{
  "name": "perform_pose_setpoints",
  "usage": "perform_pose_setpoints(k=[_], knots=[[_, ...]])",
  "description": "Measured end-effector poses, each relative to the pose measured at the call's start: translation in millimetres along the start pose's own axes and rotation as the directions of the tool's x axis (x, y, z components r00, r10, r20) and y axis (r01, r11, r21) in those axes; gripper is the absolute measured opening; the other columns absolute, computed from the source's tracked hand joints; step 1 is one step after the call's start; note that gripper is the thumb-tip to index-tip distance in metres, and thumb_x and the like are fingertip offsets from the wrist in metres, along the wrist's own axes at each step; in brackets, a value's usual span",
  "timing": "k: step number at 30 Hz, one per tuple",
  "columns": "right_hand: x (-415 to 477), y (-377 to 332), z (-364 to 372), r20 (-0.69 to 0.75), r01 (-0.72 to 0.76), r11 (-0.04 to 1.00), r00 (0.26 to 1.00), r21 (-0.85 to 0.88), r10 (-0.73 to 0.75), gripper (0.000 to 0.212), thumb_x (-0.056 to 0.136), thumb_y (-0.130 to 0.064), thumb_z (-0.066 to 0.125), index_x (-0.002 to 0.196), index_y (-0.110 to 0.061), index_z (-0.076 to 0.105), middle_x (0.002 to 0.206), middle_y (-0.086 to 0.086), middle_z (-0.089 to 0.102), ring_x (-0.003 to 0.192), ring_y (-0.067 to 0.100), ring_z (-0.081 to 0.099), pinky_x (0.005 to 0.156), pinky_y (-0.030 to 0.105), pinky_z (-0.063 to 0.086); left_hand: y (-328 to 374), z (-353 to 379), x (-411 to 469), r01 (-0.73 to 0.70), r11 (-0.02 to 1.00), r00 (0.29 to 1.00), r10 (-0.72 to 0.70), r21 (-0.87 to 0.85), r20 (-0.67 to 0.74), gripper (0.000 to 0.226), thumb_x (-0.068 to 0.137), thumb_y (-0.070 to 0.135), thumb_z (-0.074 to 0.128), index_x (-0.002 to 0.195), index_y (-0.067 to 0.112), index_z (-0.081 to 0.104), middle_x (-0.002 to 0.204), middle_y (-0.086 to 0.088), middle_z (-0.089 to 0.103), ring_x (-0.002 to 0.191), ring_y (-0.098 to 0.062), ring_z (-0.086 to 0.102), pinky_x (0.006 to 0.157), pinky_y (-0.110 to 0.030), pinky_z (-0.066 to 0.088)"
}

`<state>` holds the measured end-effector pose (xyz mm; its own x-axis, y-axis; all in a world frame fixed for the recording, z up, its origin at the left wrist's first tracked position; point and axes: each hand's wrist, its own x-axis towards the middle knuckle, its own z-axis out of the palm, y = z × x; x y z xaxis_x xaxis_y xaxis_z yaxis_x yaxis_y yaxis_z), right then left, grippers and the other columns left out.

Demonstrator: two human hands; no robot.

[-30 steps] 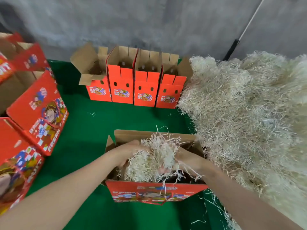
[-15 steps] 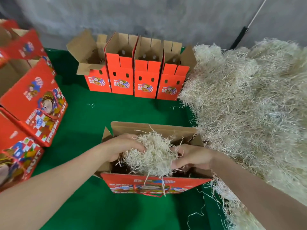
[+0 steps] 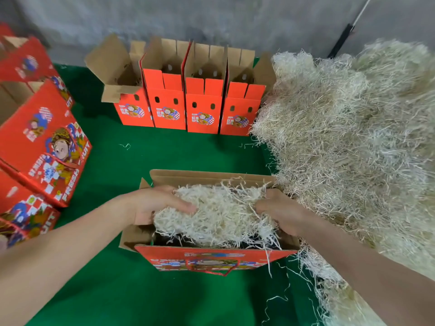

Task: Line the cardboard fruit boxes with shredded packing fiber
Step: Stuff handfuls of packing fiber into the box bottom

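While I'm watching the head cam feed, both hands are down in the open box (image 3: 211,257), which sits at about 6 o'clock on the green cloth (image 3: 146,161). The left hand (image 3: 150,203) has its fingers curled over the 9 o'clock end of the wad of fiber (image 3: 219,212). The right hand (image 3: 280,212) grips the 3 o'clock end, fingertips buried in the strands so I can't really see them. The wad sits inside the box, heaped above the rim, with a few strands trailing over the red front wall. A big loose pile (image 3: 353,142) fills the whole 3 o'clock side, right up against the box's flap. A row of four boxes (image 3: 188,109) stands at 12 o'clock, flaps up, the last one against the pile. More stacked boxes (image 3: 42,147) at 9 o'clock, tilted
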<state>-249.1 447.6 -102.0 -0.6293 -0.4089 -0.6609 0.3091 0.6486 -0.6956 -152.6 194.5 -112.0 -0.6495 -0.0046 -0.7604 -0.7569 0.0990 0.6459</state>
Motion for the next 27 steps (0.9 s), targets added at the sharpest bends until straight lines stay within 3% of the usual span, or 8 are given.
perform_pose_setpoints(k=[3, 8, 10, 14, 17, 20, 22, 27], knots=[[4, -6, 16, 0.211, 0.023, 0.997, 0.977, 0.068, -0.037, 0.085, 0.077, -0.009, 0.066, 0.144, -0.009, 0.015, 0.135, 0.005, 0.04, 0.133, 0.023, 0.03, 0.113, 0.043, 0.013, 15, 18, 2, 0.03, 0.958, 0.992, 0.005, -0.284, 0.124, 0.054, 0.06, 0.016, 0.073, 0.111, 0.004, 0.059, 0.099, -0.011, 0.072, 0.086, -0.021, 0.07, 0.07, -0.03, 0.056], [13, -17, 35, 0.166, 0.042, 0.999, 0.985, 0.02, -0.045, 0.058, 0.076, 0.009, 0.058, 0.126, -0.014, 0.044, 0.109, 0.004, 0.056, 0.105, 0.018, 0.052, 0.093, 0.033, 0.04, 22, 39, 5, 0.013, 0.995, 0.99, -0.026, 0.094, 0.138, 0.095, 0.055, 0.035, 0.086, 0.136, 0.017, 0.04, 0.138, -0.001, 0.044, 0.138, -0.021, 0.028, 0.115, -0.047, 0.014], [13, -15, 25, 0.081, 0.054, 0.998, 0.995, -0.04, -0.051, 0.067, 0.078, 0.0, 0.065, 0.136, -0.012, 0.034, 0.107, 0.006, 0.054, 0.098, 0.018, 0.054, 0.083, 0.028, 0.047, 21, 31, 8, 0.03, 0.986, 0.994, -0.047, 0.165, 0.099, 0.064, 0.055, 0.034, 0.083, 0.112, 0.019, 0.06, 0.133, 0.007, 0.05, 0.131, -0.012, 0.037, 0.113, -0.037, 0.024], [4, -10, 4, -0.049, 0.013, 1.0, 0.999, -0.009, -0.014, 0.048, 0.086, -0.013, 0.063, 0.129, -0.021, 0.043, 0.099, 0.0, 0.056, 0.082, 0.008, 0.052, 0.082, 0.025, 0.04, 16, 8, 2, 0.03, 1.0, 0.998, -0.03, 0.005, 0.051, 0.045, 0.057, 0.032, 0.072, 0.099, 0.019, 0.061, 0.079, 0.009, 0.072, 0.07, -0.004, 0.068, 0.055, -0.016, 0.052], [2, -6, -1, -0.145, -0.057, 0.996, 0.987, 0.075, 0.067, 0.028, 0.092, -0.015, 0.053, 0.119, -0.014, 0.046, 0.102, -0.005, 0.048, 0.086, 0.012, 0.042, 0.098, 0.041, 0.033, 11, 0, -2, 0.066, 0.997, 0.997, -0.064, -0.046, 0.045, 0.087, 0.039, 0.039, 0.084, 0.118, 0.014, 0.057, 0.102, -0.005, 0.071, 0.092, -0.017, 0.068, 0.076, -0.027, 0.054], [-1, -11, 9, -0.093, -0.076, 0.981, 0.991, 0.179, 0.093, 0.007, 0.096, -0.016, 0.044, 0.094, -0.019, 0.05, 0.121, 0.0, 0.046, 0.117, 0.021, 0.042, 0.11, 0.045, 0.022, 18, 15, -5, 0.05, 0.996, 0.986, -0.037, -0.075, 0.164, 0.073, 0.037, 0.039, 0.085, 0.105, 0.019, 0.064, 0.106, -0.005, 0.07, 0.096, -0.011, 0.066, 0.072, -0.034, 0.055], [2, -13, 20, 0.018, -0.077, 0.961, 0.997, 0.265, 0.075, 0.016, 0.097, -0.015, 0.042, 0.106, -0.012, 0.056, 0.124, 0.012, 0.056, 0.118, 0.027, 0.052, 0.096, 0.041, 0.044, 27, 32, -6, 0.014, 0.995, 0.988, -0.03, 0.104, 0.153, 0.073, 0.04, 0.053, 0.079, 0.108, 0.037, 0.06, 0.138, 0.008, 0.041, 0.134, -0.013, 0.032, 0.109, -0.04, 0.024], [-3, -10, 17, 0.275, -0.067, 0.922, 0.96, 0.38, -0.044, 0.042, 0.076, -0.012, 0.057, 0.116, -0.002, 0.052, 0.1, -0.005, 0.067, 0.093, 0.012, 0.062, 0.067, 0.026, 0.051, 26, 47, 18, 0.014, 0.989, 0.999, -0.008, 0.15, -0.041, 0.076, 0.074, 0.035, 0.073, 0.138, 0.015, 0.039, 0.153, -0.005, 0.025, 0.142, -0.027, 0.017, 0.113, -0.052, 0.01]])
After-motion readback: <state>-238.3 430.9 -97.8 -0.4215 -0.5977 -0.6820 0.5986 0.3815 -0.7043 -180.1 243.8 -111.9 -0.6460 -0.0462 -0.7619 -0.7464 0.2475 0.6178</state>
